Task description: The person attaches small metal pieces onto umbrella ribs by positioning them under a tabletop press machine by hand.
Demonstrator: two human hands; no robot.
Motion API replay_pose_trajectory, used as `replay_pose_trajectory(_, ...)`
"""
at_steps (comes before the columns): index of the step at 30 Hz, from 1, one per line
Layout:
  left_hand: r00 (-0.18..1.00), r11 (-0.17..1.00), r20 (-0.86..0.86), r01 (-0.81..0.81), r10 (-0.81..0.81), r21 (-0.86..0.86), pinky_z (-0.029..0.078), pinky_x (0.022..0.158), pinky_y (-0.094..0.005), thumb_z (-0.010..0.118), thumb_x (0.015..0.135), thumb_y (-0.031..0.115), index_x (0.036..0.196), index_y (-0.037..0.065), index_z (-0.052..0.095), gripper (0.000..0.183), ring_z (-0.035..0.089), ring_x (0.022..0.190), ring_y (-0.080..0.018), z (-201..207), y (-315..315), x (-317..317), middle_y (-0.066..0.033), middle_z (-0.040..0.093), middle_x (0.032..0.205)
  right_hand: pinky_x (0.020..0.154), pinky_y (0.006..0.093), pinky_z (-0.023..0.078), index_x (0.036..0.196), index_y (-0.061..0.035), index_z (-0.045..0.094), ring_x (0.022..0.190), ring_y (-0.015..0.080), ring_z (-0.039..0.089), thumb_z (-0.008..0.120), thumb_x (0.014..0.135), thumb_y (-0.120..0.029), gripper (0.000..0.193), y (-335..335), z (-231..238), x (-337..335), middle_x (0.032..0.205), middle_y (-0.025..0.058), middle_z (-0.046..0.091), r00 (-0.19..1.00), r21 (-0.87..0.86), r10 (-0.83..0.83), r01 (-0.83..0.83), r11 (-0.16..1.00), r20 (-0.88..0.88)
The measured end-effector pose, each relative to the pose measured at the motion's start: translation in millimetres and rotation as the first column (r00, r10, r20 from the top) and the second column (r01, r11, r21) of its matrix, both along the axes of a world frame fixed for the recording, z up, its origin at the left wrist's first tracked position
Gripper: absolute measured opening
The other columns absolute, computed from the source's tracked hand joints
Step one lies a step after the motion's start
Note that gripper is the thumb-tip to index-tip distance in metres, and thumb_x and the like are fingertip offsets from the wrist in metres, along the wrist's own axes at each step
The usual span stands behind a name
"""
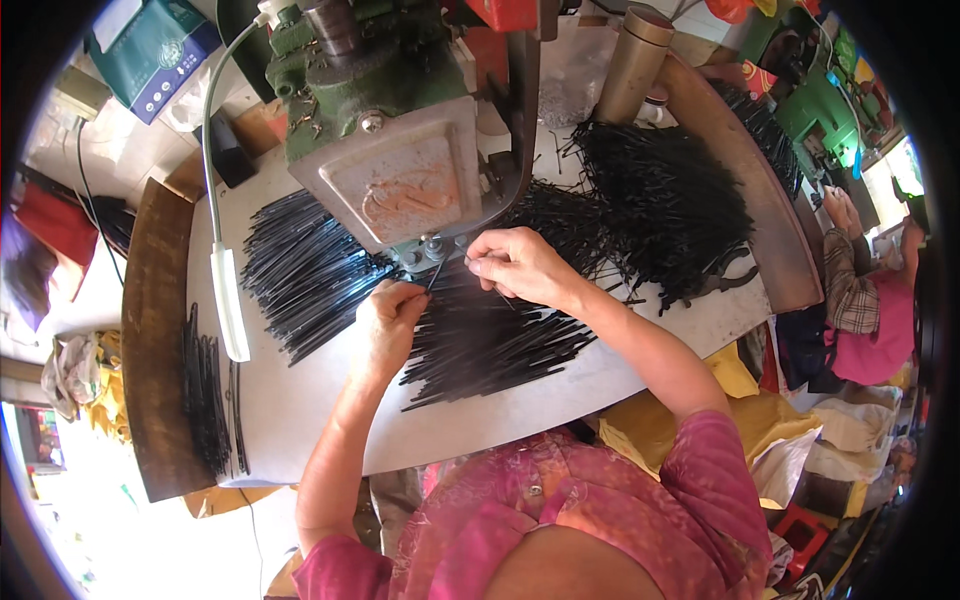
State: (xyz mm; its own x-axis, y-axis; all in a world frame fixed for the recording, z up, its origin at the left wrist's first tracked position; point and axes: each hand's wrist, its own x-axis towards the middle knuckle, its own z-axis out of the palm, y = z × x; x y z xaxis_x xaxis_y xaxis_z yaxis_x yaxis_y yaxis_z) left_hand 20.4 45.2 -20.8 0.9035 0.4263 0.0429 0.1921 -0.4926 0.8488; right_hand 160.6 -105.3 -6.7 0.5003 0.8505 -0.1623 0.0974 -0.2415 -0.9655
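Pink shirt (480,505) fills the bottom, lol. Left hand (385,325) pinches a black stick (437,274) under the green machine (375,105); right hand (520,265) is curled, can't tell around what.

Bare left hand (385,322) pinching a thin dark rod (437,274) below a green metal machine (385,150), bare right hand (520,265) bent-fingered just beside, slim black rods (500,345) heaped on a pale table (300,420), tall bronze-coloured metal flask (634,68) beyond
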Motion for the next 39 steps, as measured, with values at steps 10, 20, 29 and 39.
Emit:
replay_pose_trajectory(10,0.982,0.96,-0.062,-0.189,0.179,-0.209,0.04,0.043,-0.0233,0.053,0.076,-0.002,0.079,-0.002,0.049,0.005,0.055,0.054,-0.0118,11.1,-2.6,5.8,-0.0079,0.053,0.065,0.067,0.0302,0.053,0.092,0.0043,0.052,0.076,0.0214,0.06,0.052,0.082,-0.006,0.014,15.0,-12.6,-5.0,0.088,0.0128,0.056,0.746,0.275,-0.214,0.472,0.838,-0.63)
replay_pose_trajectory(20,0.98,0.981,0.056,-0.188,0.19,-0.045,0.037,0.046,-0.0213,0.054,0.078,0.0,0.082,-0.002,0.053,0.005,0.045,0.049,-0.0076,10.9,-8.3,14.4,-0.0034,0.051,0.056,0.07,0.0312,0.05,0.089,0.0036,0.049,0.078,0.0223,0.06,0.052,0.081,-0.009,0.015,23.6,-10.6,-16.5,0.088,0.0148,0.059,0.693,0.314,-0.279,0.599,0.737,-0.665)
replay_pose_trajectory(29,0.98,0.978,0.021,-0.198,0.2,-0.068,0.038,0.046,-0.0206,0.052,0.076,-0.003,0.083,-0.004,0.052,0.006,0.046,0.049,-0.0072,17.4,-11.0,11.3,-0.0036,0.052,0.057,0.07,0.0312,0.051,0.086,0.0031,0.047,0.077,0.0211,0.061,0.053,0.082,-0.011,0.015,26.8,-12.3,-18.0,0.086,0.0152,0.059,0.724,0.37,-0.292,0.604,0.706,-0.625)
replay_pose_trajectory(39,0.981,0.983,0.067,-0.184,0.184,-0.004,0.039,0.046,-0.0215,0.053,0.076,-0.003,0.083,-0.004,0.052,0.007,0.048,0.049,-0.008,15.7,-10.2,12.4,-0.0051,0.053,0.058,0.073,0.0323,0.051,0.09,0.0038,0.048,0.08,0.023,0.06,0.048,0.085,-0.009,0.013,28.6,-13.4,-19.4,0.089,0.0158,0.058,0.729,0.369,-0.287,0.596,0.713,-0.622)
